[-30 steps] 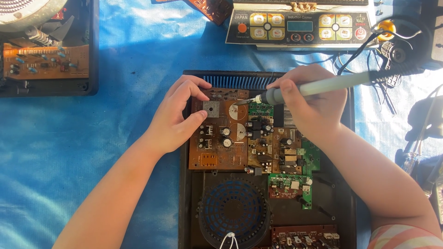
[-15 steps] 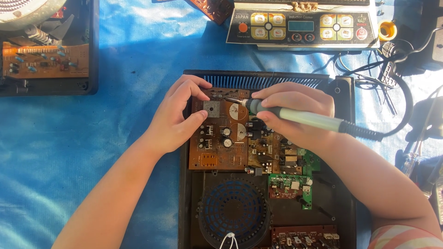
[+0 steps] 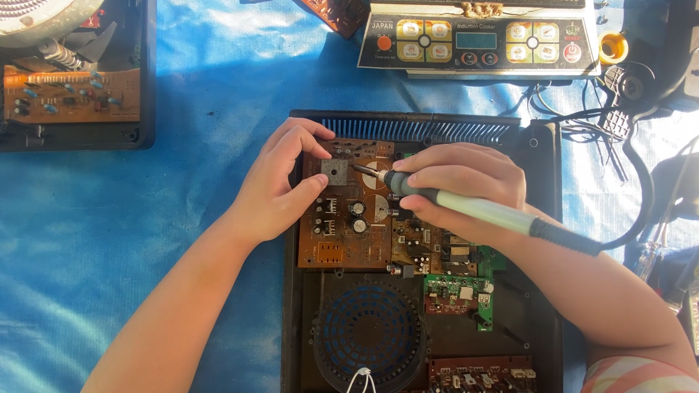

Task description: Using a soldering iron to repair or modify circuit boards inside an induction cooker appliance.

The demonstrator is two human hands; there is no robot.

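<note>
Inside black casing [image 3: 542, 218]: brown circuit board [image 3: 346, 233], hands, soldering iron [image 3: 473, 207].

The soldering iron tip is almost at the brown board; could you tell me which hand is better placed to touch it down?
Right: the right hand grips the soldering iron; the left hand steadies the brown circuit board.

A blue tarpaulin [image 3: 182, 87] covers the table. On it lie an open black appliance housing [image 3: 542, 240], a control panel [image 3: 477, 40] and a second black housing [image 3: 142, 109] at upper left.
</note>
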